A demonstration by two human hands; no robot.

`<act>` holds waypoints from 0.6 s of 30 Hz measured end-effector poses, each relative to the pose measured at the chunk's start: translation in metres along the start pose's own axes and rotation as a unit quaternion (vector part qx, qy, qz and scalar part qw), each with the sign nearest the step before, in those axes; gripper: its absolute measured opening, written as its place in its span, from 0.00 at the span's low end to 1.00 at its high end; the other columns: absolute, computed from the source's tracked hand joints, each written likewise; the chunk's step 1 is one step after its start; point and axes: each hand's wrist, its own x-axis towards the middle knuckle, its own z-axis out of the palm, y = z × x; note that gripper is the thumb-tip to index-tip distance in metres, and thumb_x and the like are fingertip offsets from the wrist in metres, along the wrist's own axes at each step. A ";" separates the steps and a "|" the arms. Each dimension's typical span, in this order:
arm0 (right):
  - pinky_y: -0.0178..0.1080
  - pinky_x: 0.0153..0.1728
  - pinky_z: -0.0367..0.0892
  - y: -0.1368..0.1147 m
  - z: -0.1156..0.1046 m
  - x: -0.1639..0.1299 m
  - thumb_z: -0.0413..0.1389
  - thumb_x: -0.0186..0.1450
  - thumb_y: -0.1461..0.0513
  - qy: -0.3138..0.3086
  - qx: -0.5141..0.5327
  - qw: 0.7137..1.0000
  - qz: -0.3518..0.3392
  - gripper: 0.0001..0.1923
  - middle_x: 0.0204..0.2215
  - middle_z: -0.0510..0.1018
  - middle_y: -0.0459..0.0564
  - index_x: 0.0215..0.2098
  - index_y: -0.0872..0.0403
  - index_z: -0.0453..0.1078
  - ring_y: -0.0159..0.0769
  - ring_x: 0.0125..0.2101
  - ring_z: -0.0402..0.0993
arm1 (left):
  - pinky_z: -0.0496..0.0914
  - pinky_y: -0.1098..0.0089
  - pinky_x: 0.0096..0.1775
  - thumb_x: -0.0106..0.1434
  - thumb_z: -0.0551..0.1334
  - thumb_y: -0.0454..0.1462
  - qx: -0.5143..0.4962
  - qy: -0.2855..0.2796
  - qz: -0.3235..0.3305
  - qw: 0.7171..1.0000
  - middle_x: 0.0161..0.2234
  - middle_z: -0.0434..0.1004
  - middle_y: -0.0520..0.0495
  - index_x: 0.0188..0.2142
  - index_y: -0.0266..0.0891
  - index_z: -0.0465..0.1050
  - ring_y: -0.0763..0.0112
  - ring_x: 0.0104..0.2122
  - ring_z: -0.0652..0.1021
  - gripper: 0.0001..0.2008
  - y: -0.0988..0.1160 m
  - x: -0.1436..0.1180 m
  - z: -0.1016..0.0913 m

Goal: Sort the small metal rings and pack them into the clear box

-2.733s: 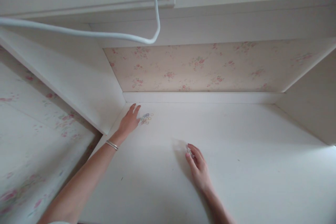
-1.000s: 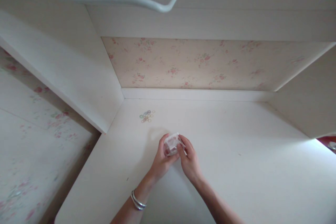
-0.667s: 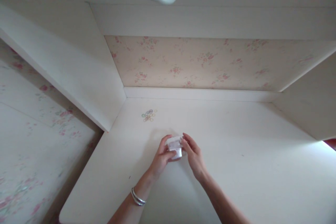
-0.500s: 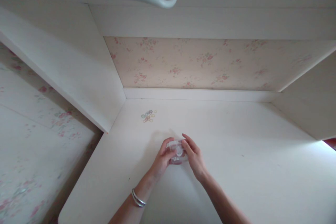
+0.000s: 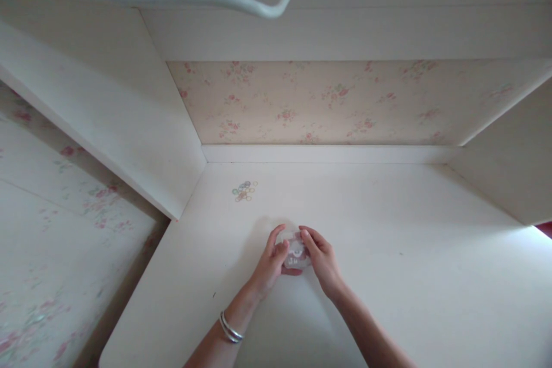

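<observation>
While both hands' (image 5: 297, 259) grip clamps clear box (image 5: 295, 252), surrounding desk (image 5: 388, 253) bare.

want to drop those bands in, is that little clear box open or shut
Cannot tell: both hands, left and right, cover the clear box.

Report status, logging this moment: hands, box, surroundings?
Left hand and right hand both grip small clear box. Box low over white desk. Coloured rings lie apart, far-left.

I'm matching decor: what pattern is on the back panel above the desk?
Small pink flowers on cream: the back panel, clearest in the head view.
</observation>
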 end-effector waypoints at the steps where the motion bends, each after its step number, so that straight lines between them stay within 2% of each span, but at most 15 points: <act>1: 0.36 0.29 0.67 0.000 -0.001 0.001 0.55 0.58 0.45 0.007 0.003 1.000 0.003 0.25 0.36 0.78 0.52 0.44 0.54 0.72 0.38 0.31 0.73 | 0.74 0.66 0.31 0.59 0.59 0.53 0.004 -0.005 0.001 1.000 0.46 0.72 0.42 0.60 0.49 0.47 0.62 0.38 0.78 0.34 0.000 -0.001 0.001; 4: 0.37 0.30 0.68 -0.002 -0.004 0.003 0.54 0.59 0.45 0.032 0.018 0.999 0.006 0.26 0.38 0.78 0.52 0.45 0.55 0.71 0.39 0.33 0.73 | 0.75 0.67 0.29 0.58 0.59 0.52 0.024 -0.009 -0.012 1.000 0.48 0.70 0.40 0.61 0.48 0.44 0.62 0.37 0.78 0.37 -0.001 -0.001 0.001; 6: 0.37 0.31 0.69 -0.002 -0.007 0.005 0.54 0.59 0.46 0.037 0.032 0.999 0.008 0.25 0.39 0.78 0.52 0.46 0.54 0.71 0.39 0.35 0.73 | 0.74 0.70 0.27 0.58 0.60 0.53 0.052 -0.006 -0.016 0.999 0.47 0.70 0.39 0.59 0.45 0.50 0.62 0.36 0.79 0.34 -0.003 0.001 0.000; 9: 0.38 0.34 0.70 -0.003 -0.009 0.006 0.55 0.59 0.47 0.034 0.053 0.998 0.011 0.24 0.40 0.77 0.52 0.46 0.54 0.70 0.39 0.36 0.74 | 0.72 0.74 0.23 0.58 0.58 0.53 0.114 -0.002 0.013 0.993 0.43 0.72 0.40 0.48 0.39 0.64 0.65 0.32 0.78 0.25 -0.007 0.003 -0.001; 12: 0.40 0.37 0.71 -0.002 -0.009 0.004 0.56 0.59 0.47 0.024 0.082 0.996 0.018 0.25 0.41 0.76 0.53 0.49 0.53 0.68 0.39 0.38 0.74 | 0.69 0.75 0.19 0.59 0.56 0.54 0.144 0.004 0.017 0.989 0.37 0.73 0.43 0.42 0.36 0.69 0.73 0.22 0.76 0.23 -0.010 0.004 -0.002; 14: 0.44 0.40 0.71 0.000 -0.009 0.001 0.56 0.59 0.48 -0.005 0.106 0.994 0.022 0.27 0.43 0.76 0.53 0.52 0.53 0.66 0.40 0.40 0.74 | 0.69 0.75 0.18 0.59 0.55 0.54 0.132 0.010 0.006 0.991 0.35 0.73 0.45 0.40 0.36 0.69 0.76 0.18 0.74 0.23 -0.011 0.005 -0.003; 18: 0.47 0.47 0.67 0.000 -0.009 -0.008 0.56 0.60 0.48 -0.109 0.117 0.986 0.046 0.28 0.43 0.76 0.51 0.55 0.51 0.62 0.41 0.43 0.73 | 0.69 0.75 0.19 0.60 0.56 0.53 0.102 0.026 0.014 0.994 0.33 0.73 0.46 0.40 0.35 0.69 0.77 0.18 0.73 0.23 -0.015 0.009 -0.007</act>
